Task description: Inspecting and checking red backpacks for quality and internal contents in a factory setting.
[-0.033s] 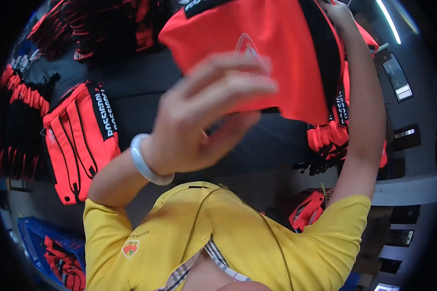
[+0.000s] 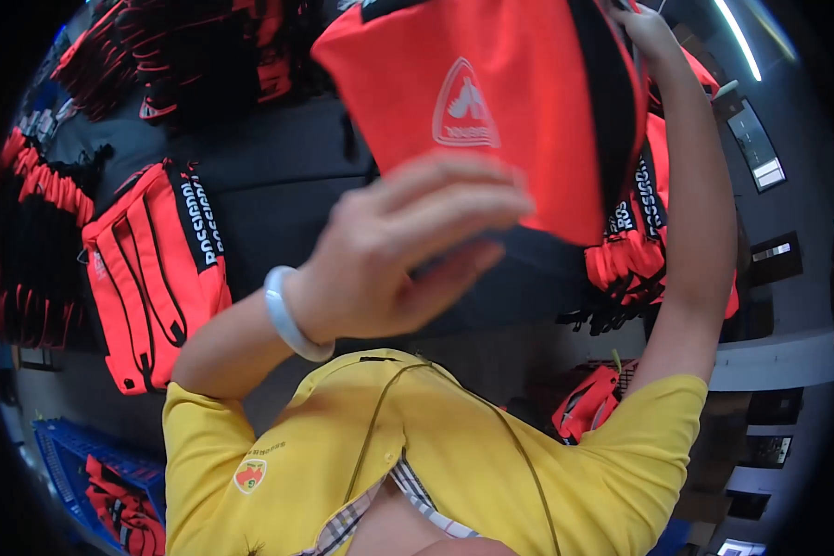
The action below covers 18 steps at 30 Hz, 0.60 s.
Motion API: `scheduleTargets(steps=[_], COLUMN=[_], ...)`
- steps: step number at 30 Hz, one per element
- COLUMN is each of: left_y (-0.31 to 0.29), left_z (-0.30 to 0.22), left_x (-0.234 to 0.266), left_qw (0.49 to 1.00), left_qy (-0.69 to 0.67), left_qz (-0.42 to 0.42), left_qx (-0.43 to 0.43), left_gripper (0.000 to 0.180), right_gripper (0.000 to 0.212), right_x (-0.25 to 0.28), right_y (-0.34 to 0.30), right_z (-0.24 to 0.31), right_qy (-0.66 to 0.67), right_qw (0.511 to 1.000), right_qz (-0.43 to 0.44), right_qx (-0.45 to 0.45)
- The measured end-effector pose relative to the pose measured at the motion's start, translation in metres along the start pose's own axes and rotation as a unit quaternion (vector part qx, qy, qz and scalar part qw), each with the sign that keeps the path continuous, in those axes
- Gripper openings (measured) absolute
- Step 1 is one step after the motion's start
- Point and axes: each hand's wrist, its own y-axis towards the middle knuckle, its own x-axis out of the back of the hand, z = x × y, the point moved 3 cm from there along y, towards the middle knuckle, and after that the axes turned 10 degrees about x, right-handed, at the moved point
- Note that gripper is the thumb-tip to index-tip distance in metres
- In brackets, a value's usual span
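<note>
A red and black fabric bag [image 2: 537, 120] with a pale printed emblem hangs in front of me at the upper middle. My right hand [image 2: 646, 32], arm raised, grips its upper right edge; the fingertips are partly hidden. My left hand [image 2: 380, 246], with a pale bangle at the wrist, is in front of the bag's lower left part. Its fingers are stretched out and slightly bent, a little blurred, with nothing held. Whether they touch the fabric, I cannot tell.
A red backpack [image 2: 153, 269] with straps up lies left on the dark table [image 2: 278, 222]. Stacks of red and black bags [image 2: 37, 241] stand at the far left, the back and the right [image 2: 625, 264]. A blue crate [image 2: 74, 463] holding red pieces sits lower left.
The hanging bag has shifted, its lower right edge moving left and uncovering more of the stack at right. My left hand has moved slightly down, showing the whole emblem.
</note>
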Motion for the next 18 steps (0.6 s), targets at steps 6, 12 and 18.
scheduleTargets(steps=[6, 12, 18], left_y=[-0.037, -0.064, -0.048], left_z=[0.072, 0.155, 0.157], left_x=[-0.069, -0.071, -0.066], left_qw=[0.984, 0.958, 0.906], left_qy=[0.055, 0.073, -0.263], left_qz=[0.076, 0.113, -0.082], left_qx=[0.149, 0.252, 0.321], left_gripper=[0.091, 0.054, 0.019], right_gripper=[0.017, 0.015, 0.065], right_x=[-0.051, -0.075, -0.051], right_y=[-0.06, -0.133, -0.168], right_z=[-0.009, -0.057, -0.064], right_qy=[0.452, 0.444, 0.487], right_qw=[0.865, 0.823, 0.808], right_qz=[0.074, 0.117, 0.072], right_qx=[-0.205, -0.333, -0.325])
